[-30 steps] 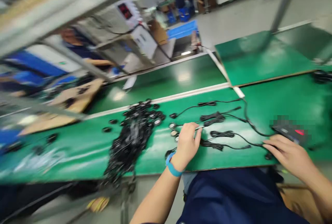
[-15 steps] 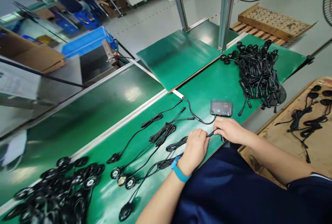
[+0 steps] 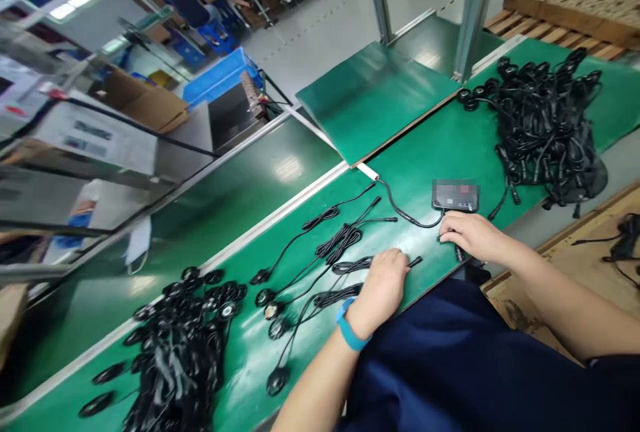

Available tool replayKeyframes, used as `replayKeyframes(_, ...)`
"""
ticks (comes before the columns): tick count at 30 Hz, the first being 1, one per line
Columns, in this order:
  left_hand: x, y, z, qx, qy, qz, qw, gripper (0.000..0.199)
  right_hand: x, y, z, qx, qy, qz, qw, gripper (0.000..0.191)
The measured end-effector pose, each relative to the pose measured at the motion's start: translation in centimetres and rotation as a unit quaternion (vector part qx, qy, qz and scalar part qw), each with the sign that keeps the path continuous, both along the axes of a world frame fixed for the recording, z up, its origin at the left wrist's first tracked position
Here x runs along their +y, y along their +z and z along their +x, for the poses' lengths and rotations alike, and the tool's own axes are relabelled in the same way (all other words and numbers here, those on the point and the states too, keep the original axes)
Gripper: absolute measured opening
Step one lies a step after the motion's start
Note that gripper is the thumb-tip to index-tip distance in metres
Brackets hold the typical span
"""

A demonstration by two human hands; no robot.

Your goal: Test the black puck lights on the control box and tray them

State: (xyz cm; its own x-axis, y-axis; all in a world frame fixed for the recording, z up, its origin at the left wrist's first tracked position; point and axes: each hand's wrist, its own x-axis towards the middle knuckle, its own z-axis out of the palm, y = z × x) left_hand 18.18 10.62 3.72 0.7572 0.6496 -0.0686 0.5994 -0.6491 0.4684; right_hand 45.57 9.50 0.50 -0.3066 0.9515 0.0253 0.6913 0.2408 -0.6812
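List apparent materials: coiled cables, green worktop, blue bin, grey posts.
Coiled cables: probably rubber or soft plastic sheathing; black, slightly shiny, bent in tight loops.
Green worktop: perhaps vinyl or laminate, smooth and semi-gloss; light reflects off it.
Blue bin: likely plastic; uniform colour throughout.
Grey posts: look like metal, possibly aluminium; dull sheen, straight edges.

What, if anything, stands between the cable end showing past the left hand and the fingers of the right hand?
Nothing visible does: only green tabletop shows between the cable end by the left hand and the right hand. The black box and a curving black lead lie farther back, off that line.
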Motion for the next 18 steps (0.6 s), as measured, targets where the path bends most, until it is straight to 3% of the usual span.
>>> replayKeyframes(5,1.3,0.7,-1.0,-0.079,0.007,-0.007,0.997,0.008,-0.1,-0.4,-0.8,0.042,-0.096,-0.01,0.994,0.012)
replayKeyframes(8,3.6,0.8,0.1,-0.112,0.042,0.094,0.988,0.015,-0.4,-0.7,-1.5,0.036,-0.132,0.005,0.991,0.012)
replayKeyframes(11,6.3,0.0,1.2,-0.039,0.06,0.179,0.981,0.014,-0.7,-0.8,-1.7,0.027,-0.125,0.04,0.991,0.016)
replayKeyframes(14,7.6,-1.1,1.9,0.025,0.046,0.173,0.984,0.015,-0.8,-0.6,-1.8,0.031,-0.12,0.057,0.991,0.02)
replayKeyframes(18,6.4,-1.7,2.2,-0.054,0.018,0.126,0.99,0.014,-1.0,-0.7,-2.3,0.068,-0.124,0.07,0.987,0.019)
